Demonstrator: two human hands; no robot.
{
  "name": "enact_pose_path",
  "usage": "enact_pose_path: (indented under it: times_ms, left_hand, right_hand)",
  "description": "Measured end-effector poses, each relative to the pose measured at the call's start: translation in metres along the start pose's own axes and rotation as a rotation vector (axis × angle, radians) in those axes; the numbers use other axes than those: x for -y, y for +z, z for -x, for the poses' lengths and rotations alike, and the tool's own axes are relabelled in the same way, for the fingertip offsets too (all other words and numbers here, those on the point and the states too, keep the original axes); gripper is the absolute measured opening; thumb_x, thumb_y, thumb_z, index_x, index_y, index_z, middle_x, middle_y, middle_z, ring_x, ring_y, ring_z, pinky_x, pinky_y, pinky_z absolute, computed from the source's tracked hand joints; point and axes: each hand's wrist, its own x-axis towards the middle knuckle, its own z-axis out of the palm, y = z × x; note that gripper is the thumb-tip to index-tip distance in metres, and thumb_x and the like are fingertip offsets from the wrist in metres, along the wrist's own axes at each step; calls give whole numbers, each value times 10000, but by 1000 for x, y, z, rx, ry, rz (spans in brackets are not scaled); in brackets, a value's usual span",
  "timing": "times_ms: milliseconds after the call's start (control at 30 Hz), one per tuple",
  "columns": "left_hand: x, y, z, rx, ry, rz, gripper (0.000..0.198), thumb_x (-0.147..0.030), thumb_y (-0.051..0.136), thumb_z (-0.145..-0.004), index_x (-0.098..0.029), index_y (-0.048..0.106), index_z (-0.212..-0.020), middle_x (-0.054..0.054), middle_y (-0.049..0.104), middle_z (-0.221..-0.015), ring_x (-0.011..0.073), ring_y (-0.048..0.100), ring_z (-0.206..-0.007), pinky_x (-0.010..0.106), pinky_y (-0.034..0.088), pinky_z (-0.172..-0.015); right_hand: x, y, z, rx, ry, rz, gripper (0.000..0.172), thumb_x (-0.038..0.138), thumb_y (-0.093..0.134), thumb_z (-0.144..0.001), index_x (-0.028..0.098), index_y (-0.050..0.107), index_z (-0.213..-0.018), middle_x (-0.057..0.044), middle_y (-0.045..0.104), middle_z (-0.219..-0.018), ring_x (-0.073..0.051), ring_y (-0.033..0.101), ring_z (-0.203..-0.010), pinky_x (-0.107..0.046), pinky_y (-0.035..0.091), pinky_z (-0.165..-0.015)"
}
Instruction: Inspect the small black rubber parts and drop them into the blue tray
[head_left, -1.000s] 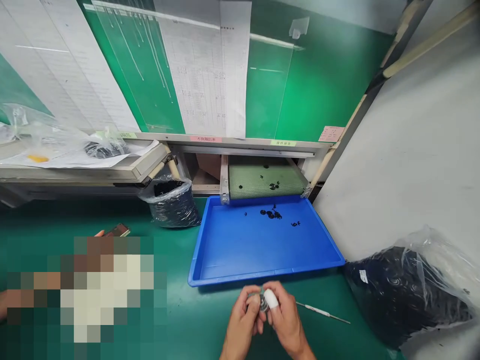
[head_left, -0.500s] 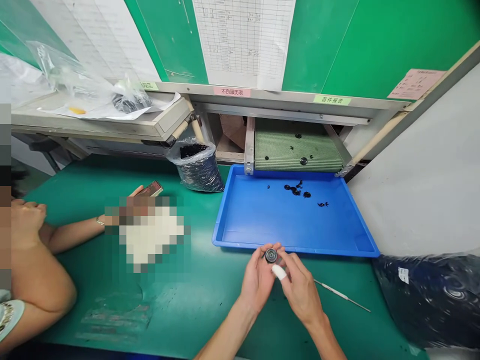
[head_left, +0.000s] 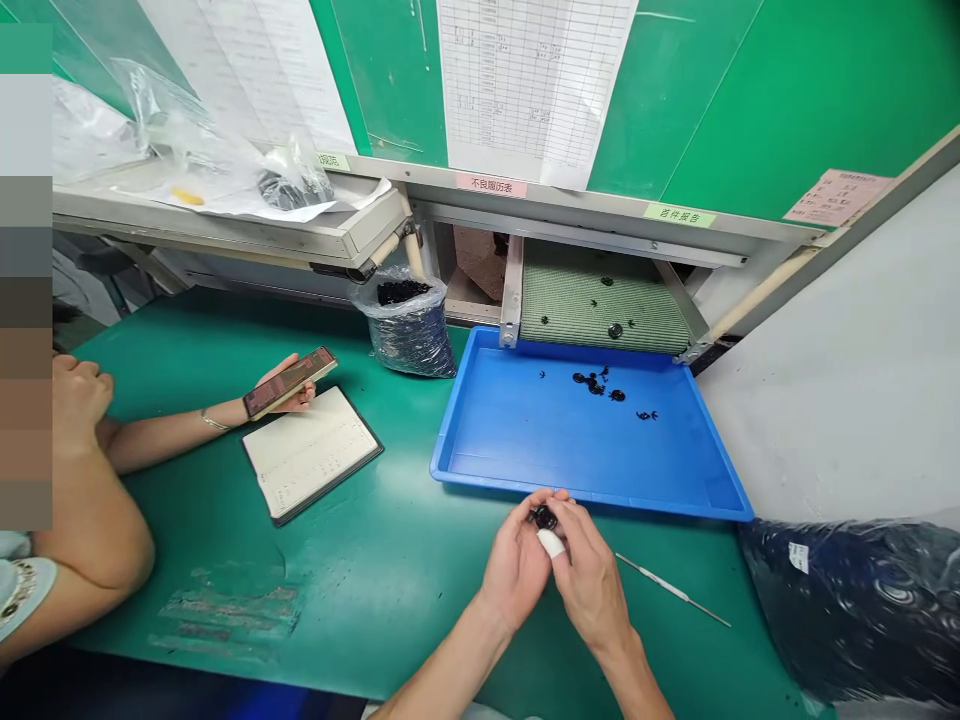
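Between my two hands, just in front of the blue tray (head_left: 480,480), is a small round black part (head_left: 544,517). My left hand (head_left: 516,560) cups it from the left, with its fingers curled around it. From the other side my right hand (head_left: 589,565) grips the part with fingers and thumb; a white finger cot covers the thumb tip. The fingers partly hide the part. Several loose black pieces (head_left: 592,382) lie in the far half of the tray. On the table to the right of my right hand rests a thin metal hand tool (head_left: 673,590).
A green conveyor belt (head_left: 574,290) carrying black parts ends above the tray. A bag of black parts (head_left: 411,325) stands left of it. A dark plastic-wrapped bundle (head_left: 855,610) sits at right. At left, a co-worker's hand holds a phone (head_left: 291,383) over an open notebook (head_left: 315,450).
My right fingers have closed in over the black part, which now looks turned and more covered. The view has shifted slightly, and the co-worker's phone and notebook now show clearly.
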Motion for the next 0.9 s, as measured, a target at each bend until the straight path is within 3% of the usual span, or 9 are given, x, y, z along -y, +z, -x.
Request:
enact_pose_path:
  times_ms: [167, 267, 367, 433, 500, 600, 733, 833, 900]
  left_hand:
    - [1, -1, 3, -30, -31, 31, 235, -257, 541, -820, -107, 688, -924, 112, 710, -1011, 189, 617, -1012, 339, 363, -1057]
    - [1, -5, 3, 11, -25, 36, 244, -276, 545, -824, -101, 683, -922, 121, 700, -1049, 186, 613, -1010, 329, 397, -1016]
    - [0, -11, 3, -14, -9, -19, 162, -257, 593, -795, -138, 678, -863, 79, 703, -969, 175, 618, -942, 320, 455, -899]
    - [-1, -16, 5, -65, 16, -118, 131, -263, 619, -781, -164, 672, -848, 39, 683, -888, 152, 612, -864, 295, 470, -799]
    - [-1, -22, 11, -77, 22, -255, 132, -282, 638, -778, -175, 664, -851, 13, 648, -836, 116, 586, -772, 251, 451, -700]
    - [1, -33, 22, -31, -26, -443, 191, -321, 658, -772, -162, 653, -877, 10, 609, -792, 93, 539, -700, 215, 387, -597]
    - [3, -48, 32, -32, -50, -611, 286, -362, 696, -733, -149, 635, -914, -4, 574, -700, 88, 487, -636, 221, 341, -574]
    - [1, -55, 35, -54, -58, -733, 329, -419, 689, -723, -148, 627, -900, -31, 534, -622, 76, 426, -549, 227, 301, -546]
    - [0, -58, 37, -54, -39, -854, 332, -465, 644, -746, -148, 619, -840, -45, 496, -577, 77, 398, -520, 230, 282, -530]
  right_hand:
    - [7, -3, 1, 36, 98, 67, 403, 112, 386, -854, 236, 535, -1207, -76, 545, -1139, -191, 587, -945, -296, 512, -739]
    - [10, -5, 1, 54, 104, 21, 327, 110, 365, -854, 223, 576, -1077, -62, 562, -1035, -184, 578, -888, -296, 491, -738]
    - [11, -9, 3, 36, 97, -57, 390, 117, 326, -861, 217, 571, -1148, -62, 565, -980, -176, 574, -866, -286, 489, -740]
    - [9, -12, 4, 37, 115, -105, 442, 127, 321, -857, 229, 569, -1209, -61, 572, -971, -166, 581, -845, -268, 493, -720]
    - [6, -14, 7, 39, 171, -177, 391, 167, 369, -849, 232, 622, -1140, -55, 601, -955, -164, 595, -824, -256, 497, -693]
    - [-1, -9, 16, 16, 357, -331, 246, 254, 492, -799, 199, 650, -979, -54, 660, -890, -183, 626, -763, -261, 509, -619]
    - [-9, 6, 33, 31, 563, -501, 208, 265, 530, -750, 169, 587, -925, -33, 662, -703, -176, 615, -602, -262, 500, -529]
    - [-10, 13, 43, 101, 570, -528, 176, 229, 514, -741, 177, 570, -900, -27, 656, -707, -169, 616, -602, -251, 492, -533]
    - [-7, 13, 47, 181, 486, -476, 219, 209, 483, -760, 194, 595, -948, -31, 664, -780, -169, 622, -646, -244, 484, -543]
